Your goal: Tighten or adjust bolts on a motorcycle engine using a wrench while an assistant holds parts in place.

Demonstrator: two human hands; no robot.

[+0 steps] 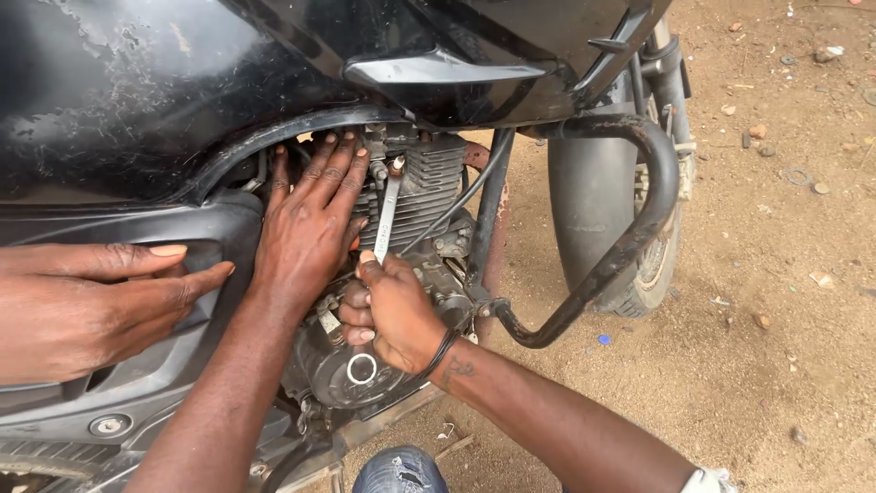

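My right hand [394, 312] is closed around a silver spanner [386, 212] that stands nearly upright against the motorcycle's finned engine cylinder [431, 187]. The spanner's upper end sits on a fitting just under the black fuel tank [137, 82], and a ring end shows below my fist. My left hand [308, 228] lies flat on the engine to the left of the spanner, fingers spread upward and holding nothing. Another person's hand [87, 306] rests on the dark side panel [160, 383] at the far left.
A black tubular crash guard [643, 205] loops out to the right of the engine, in front of the front tyre [591, 196]. Sandy ground [776, 301] with small stones and scraps lies to the right. A knee in blue jeans [400, 472] is at the bottom edge.
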